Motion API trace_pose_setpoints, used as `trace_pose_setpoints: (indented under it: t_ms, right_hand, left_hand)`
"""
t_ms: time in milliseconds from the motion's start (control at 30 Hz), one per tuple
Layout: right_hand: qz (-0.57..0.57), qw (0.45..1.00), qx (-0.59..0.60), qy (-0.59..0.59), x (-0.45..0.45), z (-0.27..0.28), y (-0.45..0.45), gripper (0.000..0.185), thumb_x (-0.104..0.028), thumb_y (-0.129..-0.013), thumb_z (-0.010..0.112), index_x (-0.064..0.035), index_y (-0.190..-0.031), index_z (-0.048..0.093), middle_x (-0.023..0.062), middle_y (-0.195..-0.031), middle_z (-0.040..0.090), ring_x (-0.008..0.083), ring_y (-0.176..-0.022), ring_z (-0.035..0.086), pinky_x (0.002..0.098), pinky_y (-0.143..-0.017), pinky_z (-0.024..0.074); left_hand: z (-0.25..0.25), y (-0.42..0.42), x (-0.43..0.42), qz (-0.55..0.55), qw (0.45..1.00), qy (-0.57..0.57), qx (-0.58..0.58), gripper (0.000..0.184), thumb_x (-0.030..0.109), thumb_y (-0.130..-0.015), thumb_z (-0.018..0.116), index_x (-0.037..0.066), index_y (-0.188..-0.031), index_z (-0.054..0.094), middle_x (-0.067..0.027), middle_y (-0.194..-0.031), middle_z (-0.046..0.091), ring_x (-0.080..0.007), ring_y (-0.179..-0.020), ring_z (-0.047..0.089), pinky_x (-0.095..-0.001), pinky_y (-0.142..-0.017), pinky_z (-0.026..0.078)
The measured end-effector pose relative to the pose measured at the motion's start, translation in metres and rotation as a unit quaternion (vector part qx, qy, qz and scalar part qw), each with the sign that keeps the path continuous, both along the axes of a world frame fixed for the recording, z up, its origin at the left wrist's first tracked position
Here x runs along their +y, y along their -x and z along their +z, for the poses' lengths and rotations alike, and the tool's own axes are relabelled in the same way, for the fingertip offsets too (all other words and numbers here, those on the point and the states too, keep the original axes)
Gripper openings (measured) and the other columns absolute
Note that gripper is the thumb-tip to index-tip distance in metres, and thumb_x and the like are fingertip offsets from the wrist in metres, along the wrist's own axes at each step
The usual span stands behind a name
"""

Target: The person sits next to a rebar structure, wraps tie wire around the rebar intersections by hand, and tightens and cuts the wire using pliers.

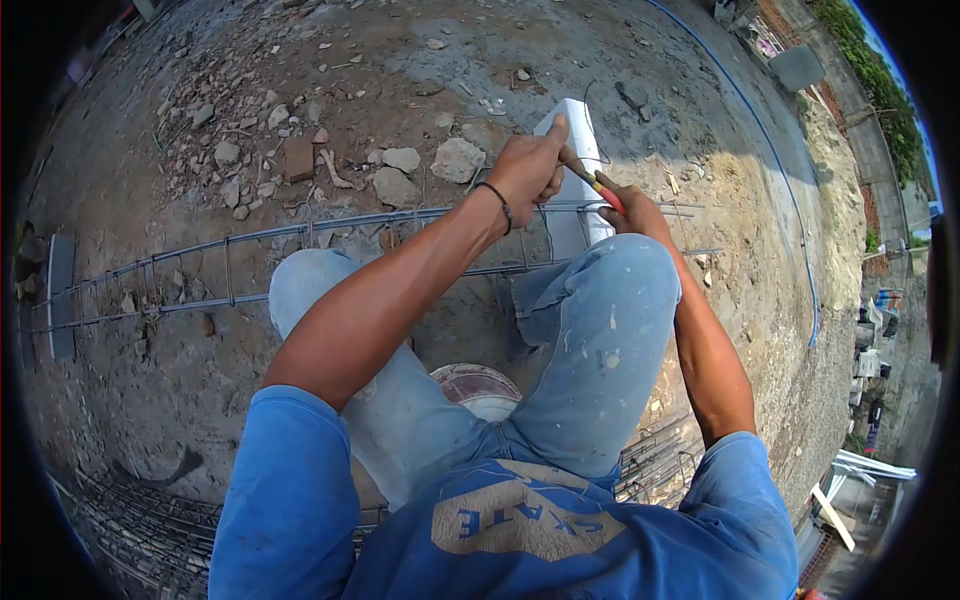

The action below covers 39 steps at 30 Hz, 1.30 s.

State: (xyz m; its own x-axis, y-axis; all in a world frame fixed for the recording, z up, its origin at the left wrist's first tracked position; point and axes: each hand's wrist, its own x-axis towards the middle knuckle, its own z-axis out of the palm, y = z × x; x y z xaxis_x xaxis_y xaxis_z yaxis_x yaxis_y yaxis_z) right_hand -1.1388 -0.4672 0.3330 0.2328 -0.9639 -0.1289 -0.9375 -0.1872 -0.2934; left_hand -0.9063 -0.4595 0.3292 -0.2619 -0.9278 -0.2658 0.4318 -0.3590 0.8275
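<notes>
My right hand point(635, 212) is closed round the red and yellow handle of a pliers-like tool point(607, 194), right of centre. Just left of it my left hand point(530, 172) has its fingers curled, with the thumb up; what lies inside them is too small to make out. Both hands are above the rebar cage point(400, 217), whose long bars run across in front of my knees, joined by thin ties. A white block point(568, 232) lies under the right end of the cage. A thin dark wire curves up beside the hands.
Broken stones point(458, 160) and a brick piece point(298, 158) lie on the ground beyond the cage. A grey block point(61, 295) supports its left end. A blue hose point(770, 140) runs along the right. More rebar point(150, 530) lies at lower left.
</notes>
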Motion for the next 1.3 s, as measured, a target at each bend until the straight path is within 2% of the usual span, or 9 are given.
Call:
trace_pose_setpoints:
  t_ms: [167,233,300,367,433,600,667,767,1300]
  right_hand:
    - [-0.017,0.982,0.074,-0.173,-0.036,-0.011,0.069,0.031,-0.021,-0.087,0.077,-0.0086,-0.115,0.074,0.0174,-0.088,0.074,0.0313,-0.086,0.071,0.0413,-0.079,0.0509]
    - [0.016,0.983,0.039,-0.176,-0.057,-0.029,0.108,0.017,-0.008,-0.09,0.071,0.0002,-0.105,0.075,0.0117,-0.072,0.066,0.0143,-0.07,0.06,0.0335,-0.068,0.0477]
    - [0.043,0.982,0.123,-0.136,-0.048,0.016,0.085,0.018,-0.009,-0.09,0.072,0.0001,-0.106,0.074,0.0104,-0.074,0.067,0.0127,-0.071,0.059,0.0328,-0.067,0.047]
    - [0.075,0.977,0.182,-0.085,-0.042,0.051,0.058,0.022,-0.026,-0.092,0.072,-0.0104,-0.108,0.075,0.0216,-0.084,0.07,0.0373,-0.078,0.067,0.0445,-0.072,0.0501]
    - [0.12,0.984,0.128,-0.026,-0.025,0.075,0.02,0.02,-0.022,-0.093,0.069,-0.0061,-0.105,0.071,0.0225,-0.081,0.067,0.0413,-0.076,0.064,0.0478,-0.069,0.0487]
    - [0.308,0.925,-0.158,0.16,0.029,0.027,-0.051,0.016,-0.005,-0.093,0.064,-0.0023,-0.107,0.059,0.0218,-0.08,0.06,0.043,-0.071,0.06,0.0443,-0.064,0.0476]
    - [0.359,0.92,-0.047,0.146,0.028,-0.023,-0.037,0.009,-0.007,-0.093,0.062,-0.0029,-0.101,0.059,0.0209,-0.084,0.065,0.0428,-0.076,0.065,0.0477,-0.067,0.0519]
    - [0.262,0.935,0.239,-0.027,0.01,-0.098,0.017,0.014,-0.015,-0.093,0.059,-0.0037,-0.102,0.06,0.0202,-0.082,0.068,0.0394,-0.078,0.07,0.0466,-0.069,0.0557]
    - [0.24,0.954,0.174,0.048,0.047,-0.1,0.017,0.016,-0.017,-0.094,0.056,-0.0029,-0.09,0.062,0.0178,-0.077,0.07,0.0365,-0.07,0.07,0.0461,-0.068,0.0572]
  left_hand:
    - [0.033,-0.114,-0.03,0.128,0.963,0.014,0.235,0.06,0.066,-0.096,0.055,0.007,-0.087,0.06,0.0052,-0.057,0.031,-0.0088,-0.049,0.03,-0.0245,-0.044,0.02]
    - [0.033,-0.169,-0.041,0.182,0.957,-0.008,0.227,0.067,0.08,-0.084,0.053,0.017,-0.063,0.054,0.0049,-0.051,0.03,-0.009,-0.044,0.03,-0.0233,-0.038,0.02]
    - [0.037,-0.223,-0.032,0.226,0.948,0.009,0.224,0.058,0.068,-0.095,0.051,0.015,-0.07,0.05,0.0049,-0.053,0.027,-0.0085,-0.043,0.028,-0.0233,-0.038,0.021]
    - [0.028,-0.275,-0.02,0.354,0.91,0.039,0.212,0.044,0.052,-0.102,0.056,0.008,-0.093,0.056,0.0045,-0.062,0.032,-0.01,-0.05,0.032,-0.0254,-0.045,0.022]
    - [0.011,-0.324,-0.003,0.512,0.818,0.024,0.263,0.028,0.032,-0.107,0.05,0.008,-0.093,0.051,0.0011,-0.066,0.033,-0.0118,-0.051,0.033,-0.0273,-0.046,0.024]
    - [0.004,-0.367,0.061,0.737,0.649,0.009,0.19,0.037,0.034,-0.109,0.035,0.004,-0.099,0.055,-0.0065,-0.071,0.048,-0.0188,-0.053,0.041,-0.0343,-0.049,0.031]
    - [0.0,-0.379,0.076,0.781,0.603,-0.024,0.159,0.04,0.034,-0.109,0.034,0.004,-0.102,0.058,-0.0119,-0.083,0.058,-0.0215,-0.056,0.045,-0.037,-0.052,0.034]
    - [-0.004,-0.385,0.097,0.772,0.624,0.005,0.123,0.04,0.034,-0.11,0.034,0.003,-0.104,0.058,-0.0159,-0.089,0.062,-0.0215,-0.057,0.046,-0.0361,-0.051,0.035]
    - [0.041,-0.297,0.107,0.666,0.695,0.254,-0.093,0.033,0.021,-0.106,0.051,-0.008,-0.113,0.064,0.004,-0.062,0.037,-0.006,-0.051,0.031,-0.0262,-0.046,0.025]
